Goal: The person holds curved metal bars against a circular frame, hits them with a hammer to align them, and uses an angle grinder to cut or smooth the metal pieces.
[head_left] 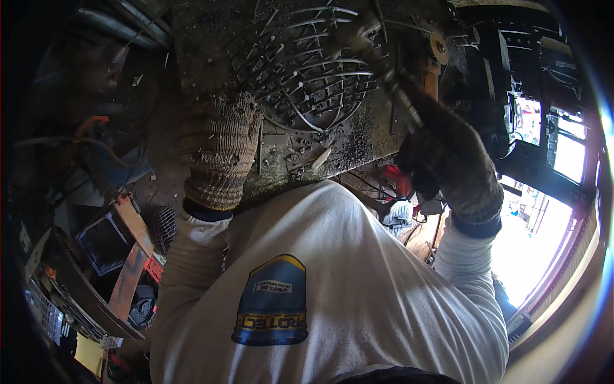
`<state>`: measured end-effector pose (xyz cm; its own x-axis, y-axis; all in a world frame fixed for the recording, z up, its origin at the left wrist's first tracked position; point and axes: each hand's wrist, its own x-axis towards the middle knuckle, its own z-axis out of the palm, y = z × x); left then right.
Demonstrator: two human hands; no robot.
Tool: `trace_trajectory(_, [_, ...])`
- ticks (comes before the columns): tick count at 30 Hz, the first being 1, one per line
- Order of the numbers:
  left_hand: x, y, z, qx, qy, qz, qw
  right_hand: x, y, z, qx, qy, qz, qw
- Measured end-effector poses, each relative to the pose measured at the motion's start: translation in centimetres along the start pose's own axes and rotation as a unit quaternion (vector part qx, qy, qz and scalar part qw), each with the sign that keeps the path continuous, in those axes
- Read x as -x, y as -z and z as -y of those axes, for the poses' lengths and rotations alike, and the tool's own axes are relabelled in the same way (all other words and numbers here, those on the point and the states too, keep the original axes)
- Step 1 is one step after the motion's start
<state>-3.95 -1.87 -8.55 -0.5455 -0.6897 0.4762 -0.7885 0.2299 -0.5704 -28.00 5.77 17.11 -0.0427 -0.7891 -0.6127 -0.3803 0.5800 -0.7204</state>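
Observation:
My right hand [451,157], in a dark knitted work glove, is closed round the handle of a hammer [407,105]. Motion blurs the hammer's head, which hangs over the far right part of a round grille of bent metal rods [313,70]. At the grille's near left edge is my left hand [220,144], in a dirty brown knitted glove. Its fingers are curled in, and whatever they grip is hidden. The grille lies on a dark, grimy workbench [275,163], its rods crossing and curving up at several ends.
A short pale stick [321,159] and dark crumbs lie near the bench's front edge. An orange upright with a round disc [439,48] stands at the bench's right. Crates, boards and a red basket [154,267] clutter the lower left. Bright daylight enters at right.

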Motion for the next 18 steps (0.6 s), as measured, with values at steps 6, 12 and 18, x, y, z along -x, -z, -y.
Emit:
trace_trajectory(6, [-2.1,2.0,1.7,0.101,0.012,0.011,0.995,-1.4,-2.1,-3.8,-0.114,0.286,-0.173,0.935])
trace_trajectory(12, [-4.0,2.6,3.2,0.17,0.004,0.018,0.985,-3.2,-1.9,-5.8,-0.296,0.313,-0.068,0.9])
trace_trajectory(18, [-7.3,1.6,7.3,0.398,-0.012,-0.17,0.902,-4.1,-1.5,-1.8,-0.434,0.425,-0.103,0.787])
